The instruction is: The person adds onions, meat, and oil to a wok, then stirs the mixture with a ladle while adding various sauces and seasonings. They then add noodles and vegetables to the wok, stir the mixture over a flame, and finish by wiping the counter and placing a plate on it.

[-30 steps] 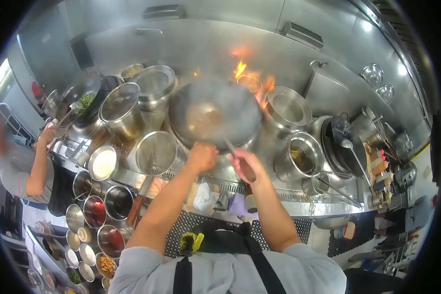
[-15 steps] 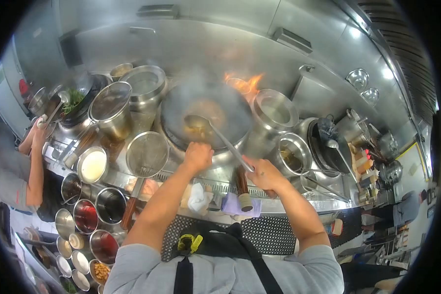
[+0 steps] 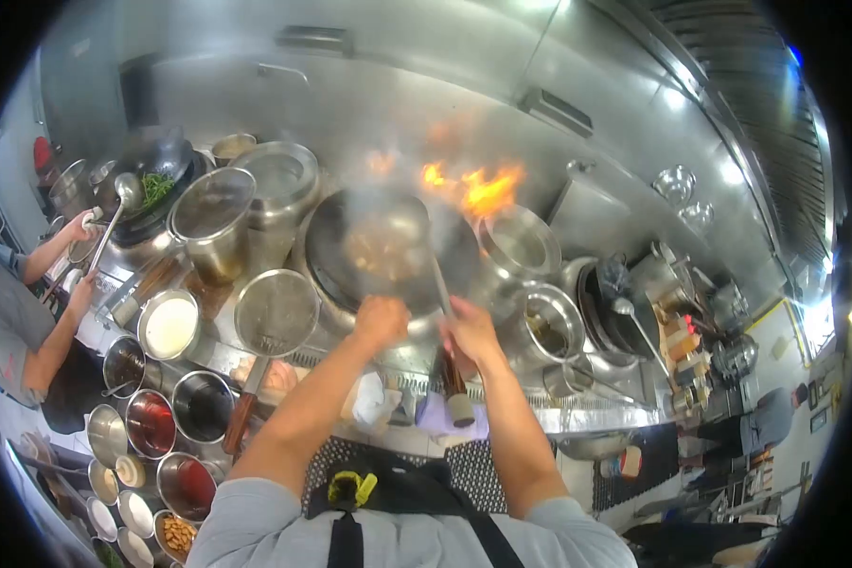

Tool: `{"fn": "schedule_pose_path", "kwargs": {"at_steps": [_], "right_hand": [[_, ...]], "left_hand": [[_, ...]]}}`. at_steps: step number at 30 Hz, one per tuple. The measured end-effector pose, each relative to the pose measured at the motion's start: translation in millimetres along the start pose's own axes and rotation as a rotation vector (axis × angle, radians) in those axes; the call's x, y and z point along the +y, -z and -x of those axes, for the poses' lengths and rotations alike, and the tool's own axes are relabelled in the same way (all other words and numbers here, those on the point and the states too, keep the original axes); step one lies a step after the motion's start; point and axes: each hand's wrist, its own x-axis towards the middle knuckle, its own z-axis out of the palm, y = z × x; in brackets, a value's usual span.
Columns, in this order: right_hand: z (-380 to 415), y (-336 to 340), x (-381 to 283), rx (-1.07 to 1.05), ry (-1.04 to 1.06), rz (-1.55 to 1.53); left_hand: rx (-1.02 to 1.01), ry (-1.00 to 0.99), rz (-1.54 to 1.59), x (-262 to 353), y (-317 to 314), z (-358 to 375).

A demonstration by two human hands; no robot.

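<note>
left hand [image 3: 381, 320] fingers clamped on the wok [image 3: 388, 248] rim — right hand [image 3: 470, 331] fingers gripping the ladle [image 3: 442, 293]

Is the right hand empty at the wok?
No, the right hand grips the ladle handle, which reaches into the wok.

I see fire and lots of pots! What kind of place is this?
Most likely a busy restaurant kitchen. A big wok sits over flames on a long steel cooking range, many metal bowls of sauces and ingredients stand at the left, and another cook stirs greens nearby.
</note>
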Motion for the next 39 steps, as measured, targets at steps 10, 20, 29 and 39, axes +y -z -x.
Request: {"fn": "schedule_pose_path", "kwargs": {"at_steps": [10, 20, 29, 39], "right_hand": [[70.2, 34.7, 42.8, 0.029, 0.022, -0.163], [17.2, 161.9, 45.5, 0.242, 0.054, 0.151], [-215.2, 322.6, 85.3, 0.208, -0.242, 0.204], [-335.3, 315.3, -54.0, 0.142, -0.294, -0.96]], "left_hand": [[0.15, -0.015, 0.094, 5.4, 5.6, -1.0], [0.463, -0.095, -0.018, 40.7, 24.2, 25.1], [0.23, 0.709, 0.15, 80.1, -51.2, 295.9], [0.023, 1.223, 0.13, 133.2, -108.2, 455.9]]}}
